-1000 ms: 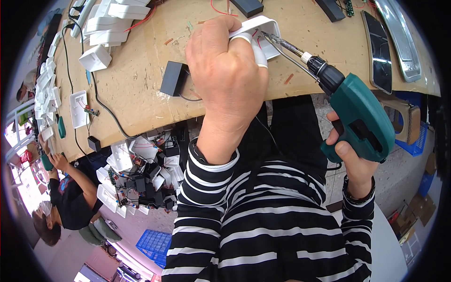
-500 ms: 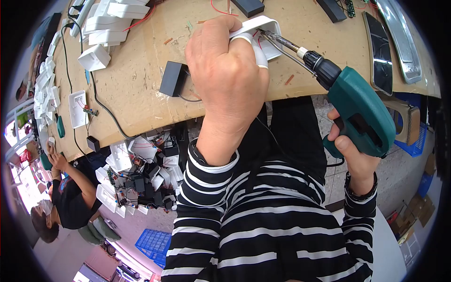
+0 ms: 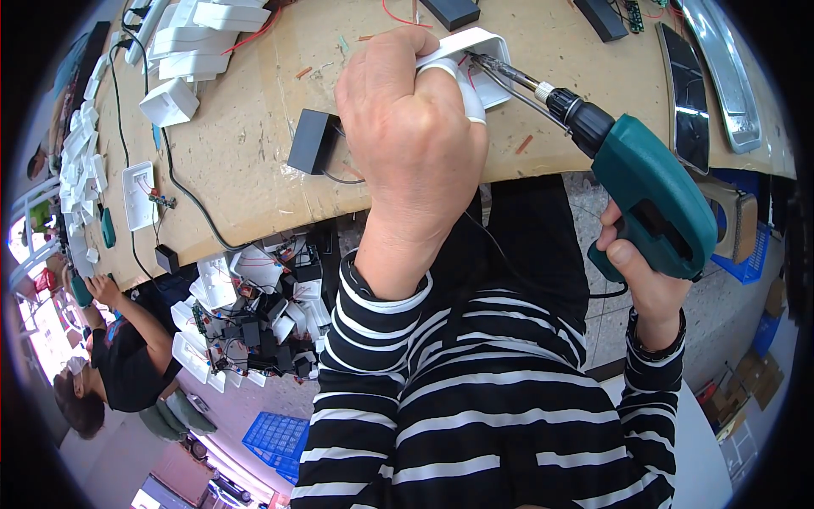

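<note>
My left hand [image 3: 413, 119] is closed around a white plastic housing [image 3: 475, 42] near the table's far side. White coverings seem to sit on some of its fingers; the fingertips themselves are hidden. My right hand [image 3: 640, 271] grips the handle of a green soldering gun [image 3: 657, 195], one finger at the trigger. The gun's metal tip and thin feed tube reach into the housing's open side, where a bit of red wire shows. Just left of my left hand, a black box [image 3: 312, 142] with a black cable rests on the cardboard-topped table [image 3: 254, 170].
White housings [image 3: 203, 42] are piled at the far left. A phone [image 3: 683, 102] and a metal tray [image 3: 727, 85] lie at the right. Below the table edge is a heap of circuit boards and cases [image 3: 254, 322]. A co-worker [image 3: 127, 348] sits at the left.
The soldering gun's body and my right hand have shifted very slightly, with the tip still inside the housing. At the left, the co-worker's hands have moved a little.
</note>
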The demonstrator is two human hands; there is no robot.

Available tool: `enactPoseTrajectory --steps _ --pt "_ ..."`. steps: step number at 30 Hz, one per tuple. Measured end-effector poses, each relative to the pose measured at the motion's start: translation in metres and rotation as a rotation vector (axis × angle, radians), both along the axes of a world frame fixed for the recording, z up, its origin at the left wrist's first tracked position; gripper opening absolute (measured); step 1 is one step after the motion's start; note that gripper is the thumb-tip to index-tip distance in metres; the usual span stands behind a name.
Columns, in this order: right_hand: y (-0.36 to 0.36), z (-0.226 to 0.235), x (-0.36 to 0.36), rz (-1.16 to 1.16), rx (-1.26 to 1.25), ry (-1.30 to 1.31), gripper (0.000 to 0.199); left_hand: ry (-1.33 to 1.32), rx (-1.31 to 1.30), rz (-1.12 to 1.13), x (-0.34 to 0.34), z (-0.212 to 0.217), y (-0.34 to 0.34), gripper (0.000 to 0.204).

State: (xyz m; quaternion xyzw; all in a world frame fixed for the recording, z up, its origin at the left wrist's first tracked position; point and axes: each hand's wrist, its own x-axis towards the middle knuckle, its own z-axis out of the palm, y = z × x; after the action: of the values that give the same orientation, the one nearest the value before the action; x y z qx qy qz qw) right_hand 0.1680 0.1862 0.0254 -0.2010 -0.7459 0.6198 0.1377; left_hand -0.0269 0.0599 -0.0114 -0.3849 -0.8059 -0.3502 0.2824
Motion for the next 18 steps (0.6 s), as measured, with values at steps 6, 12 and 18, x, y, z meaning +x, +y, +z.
enactPoseTrajectory --steps 6,12,18 --pt "-0.0021 0.0044 -0.0035 -0.002 -0.024 0.006 0.051 0.014 0.015 0.006 -0.0005 -0.0014 0.0013 0.007" --pt "0.0015 0.0012 0.0014 0.028 0.010 -0.028 0.051 -0.010 0.013 0.004 0.0007 -0.0004 0.0010 0.006" --pt "-0.0009 0.0028 -0.0006 0.009 -0.026 -0.029 0.047 -0.003 0.019 0.007 0.0003 -0.0010 0.0010 0.007"
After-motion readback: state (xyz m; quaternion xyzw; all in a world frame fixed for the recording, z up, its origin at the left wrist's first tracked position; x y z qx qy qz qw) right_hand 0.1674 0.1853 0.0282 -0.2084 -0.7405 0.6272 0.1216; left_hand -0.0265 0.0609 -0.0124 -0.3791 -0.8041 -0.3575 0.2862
